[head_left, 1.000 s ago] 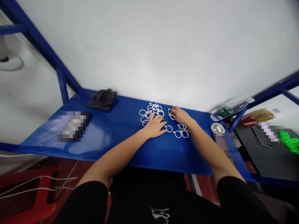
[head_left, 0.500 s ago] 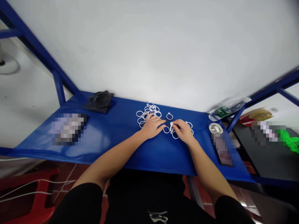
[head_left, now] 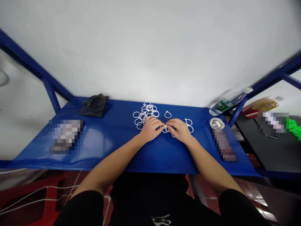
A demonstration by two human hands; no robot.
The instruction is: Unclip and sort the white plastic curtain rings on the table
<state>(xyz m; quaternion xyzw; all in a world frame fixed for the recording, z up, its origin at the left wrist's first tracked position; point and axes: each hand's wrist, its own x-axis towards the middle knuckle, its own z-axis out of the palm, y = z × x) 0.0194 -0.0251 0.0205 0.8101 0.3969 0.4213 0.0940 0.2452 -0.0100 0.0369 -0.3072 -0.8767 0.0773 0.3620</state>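
My left hand (head_left: pixel 151 128) and my right hand (head_left: pixel 180 129) meet above the blue board, fingertips pinched together on a white curtain ring (head_left: pixel 166 126) with a small eyelet. Fingers cover much of that ring. Just below and behind the fingertips, other white rings lie partly hidden by my right hand. A heap of white rings (head_left: pixel 146 109) lies beyond and to the left of my left hand, some overlapping. One single ring (head_left: pixel 167 118) rests by itself farther back, between the hands. Two more rings (head_left: pixel 190 126) lie right of my right hand.
A crumpled black plastic bag (head_left: pixel 95 106) lies at the back left, with a blurred-out item (head_left: pixel 66 135) in front. On the right are a roll of white tape (head_left: pixel 216 123), a blurred phone-like item (head_left: pixel 224 144) and a water bottle (head_left: pixel 229 102). Blue frame bars flank the board.
My left hand has closed from spread fingers to a pinch and joined my right hand at the ring. My right hand has moved slightly left with it. The camera view has shifted a little.
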